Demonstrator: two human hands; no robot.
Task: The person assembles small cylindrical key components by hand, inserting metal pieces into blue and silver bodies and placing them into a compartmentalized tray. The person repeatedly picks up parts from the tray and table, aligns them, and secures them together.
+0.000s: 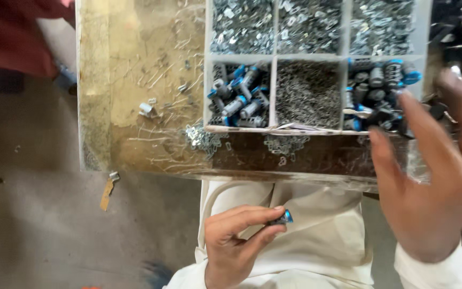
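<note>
We are pinching one blue-capped cylinder (283, 218) in the left hand (236, 243) above the lap; the right hand (434, 176), fingers spread and empty, is hovering beside the divided tray (274, 91), whose compartments remain full.

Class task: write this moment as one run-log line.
left hand: pinching blue-capped part over lap | right hand: open, blurred, near divided tray | bench: loose clips

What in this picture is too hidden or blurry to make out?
- Head view: right hand is motion-blurred; what it grips, if anything, is unclear.
- Part in left hand: fingers cover all but its blue end.
- Tray: top cut off by the frame edge.
</note>
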